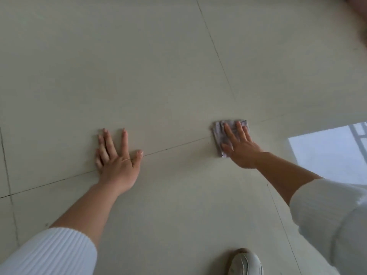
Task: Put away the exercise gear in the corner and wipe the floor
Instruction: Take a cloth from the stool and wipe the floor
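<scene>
So we're clearly in the wiping part of the job, no exercise gear anywhere in view. The right hand [239, 144] is spread flat on top of a folded grey cloth [226, 135], palm and fingers pressing it down onto the pale tiled floor [158, 66] rather than gripping it. The left hand [115, 155] is empty, fingers splayed, planted on the tile well apart from the cloth, looks like it's just propping up the body weight.

If I were doing this, I'd keep the palm over the middle of the cloth so it doesn't bunch or slide out from under the fingers, and work in overlapping passes across one tile at a time. The cloth sits right beside where two grout lines [174, 146] meet, so I'd run along those joints too since dirt likes to hide there. Refold to a clean face once it greys up.

Cloth itself looks small, thin and a bit crumpled, folded into a rough rectangle, with a faint pattern I can't really make out. A white sneaker [245, 263] shows at the bottom edge, and a window reflection [327, 155] shines on the tile to the right.
</scene>
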### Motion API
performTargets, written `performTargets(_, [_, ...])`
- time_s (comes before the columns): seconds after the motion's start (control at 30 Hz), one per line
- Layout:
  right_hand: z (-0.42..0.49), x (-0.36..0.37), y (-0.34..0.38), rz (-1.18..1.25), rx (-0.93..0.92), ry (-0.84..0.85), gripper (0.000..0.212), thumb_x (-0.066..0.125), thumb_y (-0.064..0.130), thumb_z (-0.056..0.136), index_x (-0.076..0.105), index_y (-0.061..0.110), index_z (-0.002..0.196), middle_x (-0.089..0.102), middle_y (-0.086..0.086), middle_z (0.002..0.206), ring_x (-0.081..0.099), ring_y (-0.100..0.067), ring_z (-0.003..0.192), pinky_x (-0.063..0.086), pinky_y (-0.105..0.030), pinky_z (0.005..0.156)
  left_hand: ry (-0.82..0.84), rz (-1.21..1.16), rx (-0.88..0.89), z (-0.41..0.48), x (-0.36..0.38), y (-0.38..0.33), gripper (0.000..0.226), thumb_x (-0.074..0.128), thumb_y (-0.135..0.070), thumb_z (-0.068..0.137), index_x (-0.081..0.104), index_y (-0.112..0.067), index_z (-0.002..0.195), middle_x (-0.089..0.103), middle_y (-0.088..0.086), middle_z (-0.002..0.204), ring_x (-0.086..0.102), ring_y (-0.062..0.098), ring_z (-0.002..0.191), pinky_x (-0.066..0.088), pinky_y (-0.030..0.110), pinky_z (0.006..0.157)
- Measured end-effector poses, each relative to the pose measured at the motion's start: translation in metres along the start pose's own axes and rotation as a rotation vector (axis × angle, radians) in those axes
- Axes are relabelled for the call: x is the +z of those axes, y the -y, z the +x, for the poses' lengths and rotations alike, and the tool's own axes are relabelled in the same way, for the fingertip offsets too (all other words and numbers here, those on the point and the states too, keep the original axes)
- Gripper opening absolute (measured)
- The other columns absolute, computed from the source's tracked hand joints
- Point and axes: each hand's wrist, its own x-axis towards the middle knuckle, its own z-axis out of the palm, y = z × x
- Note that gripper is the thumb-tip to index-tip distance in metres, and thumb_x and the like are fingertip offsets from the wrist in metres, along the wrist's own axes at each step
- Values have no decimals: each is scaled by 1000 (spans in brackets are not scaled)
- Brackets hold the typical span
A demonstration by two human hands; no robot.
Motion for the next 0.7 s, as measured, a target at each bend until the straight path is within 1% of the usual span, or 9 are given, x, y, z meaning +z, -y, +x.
performTargets(0.13, [23,-5,24,247,213,-176,59,17,49,100,-16,41,148,-25,-4,158,-19,-32,145,-3,-51,118,28,-26,2,3,-3,-5,70,31,-52,94,-9,-32,149,-26,11,154,-27,24,141,-6,45,115])
performTargets(0.2, [28,9,53,265,196,-232,58,16,47,101,-17,41,148,-26,-3,157,-21,-30,144,-8,-49,117,57,-18,-3,2,-4,-4,70,29,-52,94,-11,-32,148,-28,11,153,-28,24,141,-7,45,114])
performTargets(0.33, [10,32,124,220,-127,-240,58,16,46,101,-17,40,147,-31,-2,155,-30,-30,141,-17,-48,115,137,42,-27,1,-9,1,70,25,-55,94,-18,-33,146,-33,11,151,-31,25,140,-7,46,114])
performTargets(0.43, [-19,61,163,84,-387,-221,57,15,46,99,-11,38,149,-32,0,151,-34,-29,137,-12,-52,116,182,78,-43,1,-13,6,71,26,-56,94,-19,-34,145,-34,10,151,-30,24,140,-5,45,115])
performTargets(0.47, [-26,70,164,12,-488,-239,57,16,45,98,-5,37,151,-25,-2,154,-26,-32,140,-7,-54,117,194,89,-45,1,-14,7,72,26,-56,94,-20,-35,145,-35,9,150,-31,24,140,-5,45,115])
performTargets(0.53, [-27,78,145,-175,-740,-302,54,24,46,98,13,38,151,3,-5,160,1,-36,146,9,-56,117,215,110,-50,1,-17,8,72,24,-58,93,-22,-36,144,-38,8,149,-32,23,139,-5,45,115])
performTargets(0.6, [-12,72,110,-310,-923,-308,51,31,50,97,26,41,147,18,-3,159,14,-33,146,19,-52,117,224,136,-54,1,-19,7,72,22,-60,92,-24,-36,143,-39,7,148,-32,22,139,-5,45,115])
performTargets(0.63, [-2,67,91,-341,-935,-305,51,32,52,97,29,42,147,19,-3,159,14,-32,146,20,-49,116,225,143,-59,0,-20,6,72,21,-60,92,-24,-36,143,-39,7,149,-32,22,139,-5,45,115])
performTargets(0.7, [11,53,59,-335,-811,-323,54,28,55,96,26,40,148,17,-4,159,12,-32,146,16,-46,116,227,151,-70,2,-21,4,72,20,-60,92,-25,-36,143,-39,7,148,-33,21,138,-5,44,115])
